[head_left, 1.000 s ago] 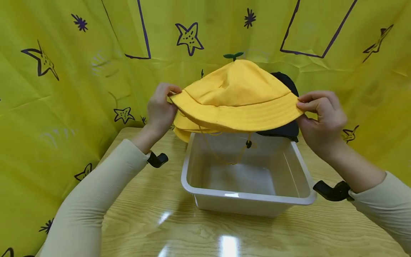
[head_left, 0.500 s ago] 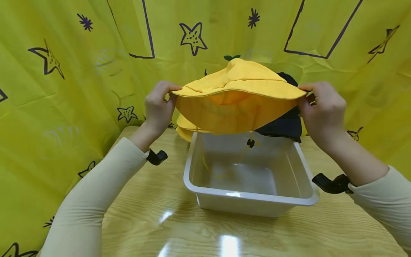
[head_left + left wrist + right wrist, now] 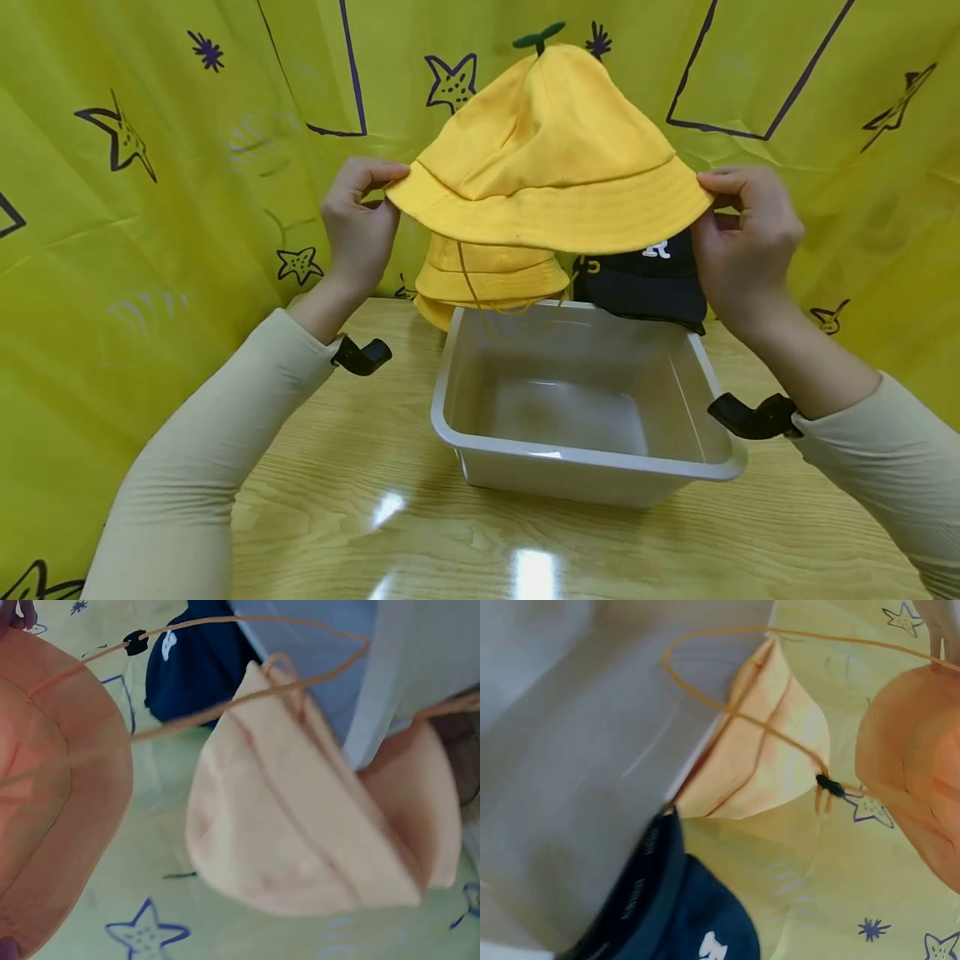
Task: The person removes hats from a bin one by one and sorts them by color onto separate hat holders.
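Observation:
A yellow bucket hat (image 3: 555,183) with a small green sprout (image 3: 538,38) on its crown is held up, brim down, above the far side of an off-white plastic bin (image 3: 585,452). My left hand (image 3: 360,221) pinches the left end of the brim between thumb and fingers. The right hand (image 3: 750,242) pinches the brim's opposite end. Below the hat dangles its thin chin cord with a black toggle (image 3: 136,643). Both wrist views show part of the hat's underside (image 3: 907,765).
More yellow bucket hats (image 3: 487,279), one over another, hang at the bin's far left rim. Beside them a black cap (image 3: 641,292) with a white letter sits on the far right rim. The wooden table (image 3: 337,500) meets a yellow patterned curtain (image 3: 187,208) behind.
The hat first tips so its underside shows, then rises with both hands and turns its outer crown toward me. More of the hats behind it shows now.

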`<state>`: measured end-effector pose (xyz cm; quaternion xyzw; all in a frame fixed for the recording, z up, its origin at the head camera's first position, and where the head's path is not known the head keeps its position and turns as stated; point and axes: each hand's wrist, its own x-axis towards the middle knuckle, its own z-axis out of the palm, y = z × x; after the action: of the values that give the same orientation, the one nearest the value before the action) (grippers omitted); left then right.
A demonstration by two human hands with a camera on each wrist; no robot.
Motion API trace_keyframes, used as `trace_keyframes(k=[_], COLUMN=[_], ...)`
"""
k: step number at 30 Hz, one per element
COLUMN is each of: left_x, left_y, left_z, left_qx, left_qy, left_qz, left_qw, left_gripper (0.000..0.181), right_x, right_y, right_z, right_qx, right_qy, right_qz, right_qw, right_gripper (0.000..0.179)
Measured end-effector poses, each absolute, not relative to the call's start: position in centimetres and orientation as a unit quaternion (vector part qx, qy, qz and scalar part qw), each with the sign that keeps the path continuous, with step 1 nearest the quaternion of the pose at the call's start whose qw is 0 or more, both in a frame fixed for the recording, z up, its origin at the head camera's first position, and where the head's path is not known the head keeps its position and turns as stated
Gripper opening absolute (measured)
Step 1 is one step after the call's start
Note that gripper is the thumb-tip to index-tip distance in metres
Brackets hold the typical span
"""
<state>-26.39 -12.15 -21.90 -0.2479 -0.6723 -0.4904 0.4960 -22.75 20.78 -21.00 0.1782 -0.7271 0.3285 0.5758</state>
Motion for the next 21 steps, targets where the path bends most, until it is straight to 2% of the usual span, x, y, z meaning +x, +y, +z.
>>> trace_keyframes(k=[4,14,21], left_x=[-25.7,-24.4,-24.6], left_y=[-12.4,-14.2,-16.6], left_z=[-19.4,-13.6,-10.9], left_qx=[-0.245,-0.240,-0.216], left_qy=[-0.653,-0.577,-0.584], left_qz=[-0.510,-0.549,-0.499], left_qw=[0.503,0.555,0.603], left_gripper=[0.007,0.004,0.006], right_x=[-23.3,-24.7,-25.3], right_y=[19.8,16.6,13.8], right_z=[-19.5,-15.8,-14.2], right_qx=[0.173,0.213,0.261], right_qy=[-0.706,-0.603,-0.571], right_qz=[0.358,0.447,0.474], right_qw=[0.586,0.625,0.617], right_gripper=[0.023,0.011,0.007])
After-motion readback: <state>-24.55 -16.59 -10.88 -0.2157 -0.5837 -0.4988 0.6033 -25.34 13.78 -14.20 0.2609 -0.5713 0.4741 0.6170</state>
